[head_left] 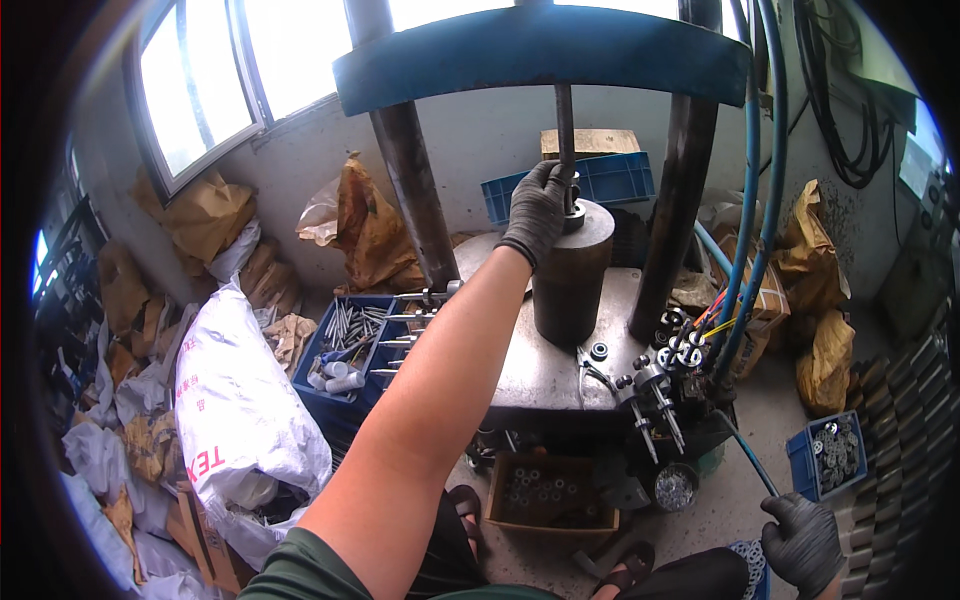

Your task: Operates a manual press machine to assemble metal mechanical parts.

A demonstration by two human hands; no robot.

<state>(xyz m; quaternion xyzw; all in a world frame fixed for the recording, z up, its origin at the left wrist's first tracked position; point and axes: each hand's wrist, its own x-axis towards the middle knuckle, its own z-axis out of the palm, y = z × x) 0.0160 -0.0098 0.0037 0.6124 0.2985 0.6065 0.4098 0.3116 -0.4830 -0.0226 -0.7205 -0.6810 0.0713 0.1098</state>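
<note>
My left hand (537,212), in a dark grey glove, reaches to the top of a thick steel cylinder (572,285) on the press table. Its fingers close round a small metal shaft part (574,192), mostly covered by the hand. A flange or ring (574,217) sits at its foot. Straight above, the slim press rod (565,125) comes down to the fingers; whether it touches the part is hidden. At the lower right, my gloved right hand (802,540) grips the end of a long lever (746,452) that slants up to the press.
Pliers (594,378) and several shaft parts with round flanges (655,392) lie on the table's right side. A blue bin of metal pins (350,325) stands left. Below are a box of rings (545,492) and a blue bin of washers (836,452). Hoses (755,200) hang right.
</note>
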